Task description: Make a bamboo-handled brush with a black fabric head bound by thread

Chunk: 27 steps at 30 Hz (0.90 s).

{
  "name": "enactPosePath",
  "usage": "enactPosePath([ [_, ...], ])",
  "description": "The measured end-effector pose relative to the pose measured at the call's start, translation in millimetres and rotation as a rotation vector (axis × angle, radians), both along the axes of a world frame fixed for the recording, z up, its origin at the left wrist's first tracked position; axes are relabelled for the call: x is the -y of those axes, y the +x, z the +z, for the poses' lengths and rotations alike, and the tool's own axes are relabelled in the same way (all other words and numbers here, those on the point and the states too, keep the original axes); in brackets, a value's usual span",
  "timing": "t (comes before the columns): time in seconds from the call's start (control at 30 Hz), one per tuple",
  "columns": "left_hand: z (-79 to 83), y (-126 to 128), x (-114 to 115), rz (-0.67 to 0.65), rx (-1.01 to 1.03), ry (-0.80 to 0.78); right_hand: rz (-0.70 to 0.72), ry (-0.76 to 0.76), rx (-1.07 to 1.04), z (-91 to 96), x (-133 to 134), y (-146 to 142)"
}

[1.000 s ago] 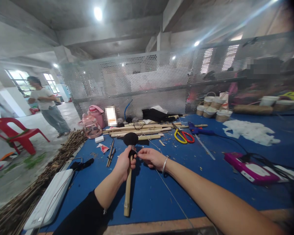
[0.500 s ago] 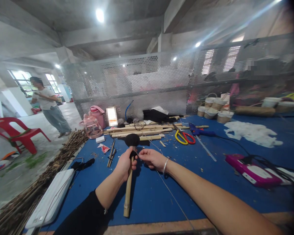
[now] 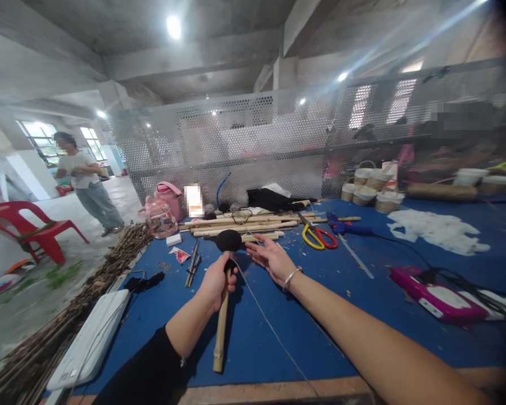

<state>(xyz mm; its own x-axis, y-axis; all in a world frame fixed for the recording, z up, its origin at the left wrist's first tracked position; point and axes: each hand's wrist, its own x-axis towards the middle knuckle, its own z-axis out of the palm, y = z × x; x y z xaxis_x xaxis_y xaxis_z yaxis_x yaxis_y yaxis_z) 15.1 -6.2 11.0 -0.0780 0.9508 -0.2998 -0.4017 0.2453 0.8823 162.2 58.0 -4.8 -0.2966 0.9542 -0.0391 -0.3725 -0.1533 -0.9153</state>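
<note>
My left hand [image 3: 218,281] is closed around the upper part of a bamboo stick [image 3: 221,337], just under the black cloth-covered ball [image 3: 229,241] at its top. The stick's lower end points toward me over the blue table. From the left hand's fingers a thin cord [image 3: 263,318] runs down to the table's front edge. My right hand [image 3: 272,259] is open to the right of the black ball, its fingers spread, with nothing seen in them. What the left fingers press against the stick is partly hidden.
Bamboo sticks [image 3: 253,223] lie behind the hands. Scissors [image 3: 319,236], a blue glue gun [image 3: 349,227] and a magenta box [image 3: 434,295] with cables lie right. A white power bank-like slab [image 3: 90,337] is at left. Beyond the table, a person [image 3: 86,180] stands near a red chair [image 3: 37,225].
My right hand has let go of the cord, opened, and moved slightly up and right. The cord now hangs from the left hand. My left hand keeps its grip on the stick.
</note>
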Motion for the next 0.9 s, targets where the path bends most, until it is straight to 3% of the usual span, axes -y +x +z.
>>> enactPosePath([
  [0.27, 1.1, 0.4, 1.2, -0.025, 0.005, -0.001, 0.104, -0.026, -0.102, -6.2, -2.0, 0.7],
  [0.6, 1.8, 1.2, 1.8, -0.018, -0.019, -0.007, 0.082, -0.030, -0.098, -7.9, -2.1, -0.4],
  [0.9, 1.0, 2.3, 1.2, -0.013, -0.031, -0.005, 0.165, -0.011, -0.102, -6.3, 4.0, -1.5],
])
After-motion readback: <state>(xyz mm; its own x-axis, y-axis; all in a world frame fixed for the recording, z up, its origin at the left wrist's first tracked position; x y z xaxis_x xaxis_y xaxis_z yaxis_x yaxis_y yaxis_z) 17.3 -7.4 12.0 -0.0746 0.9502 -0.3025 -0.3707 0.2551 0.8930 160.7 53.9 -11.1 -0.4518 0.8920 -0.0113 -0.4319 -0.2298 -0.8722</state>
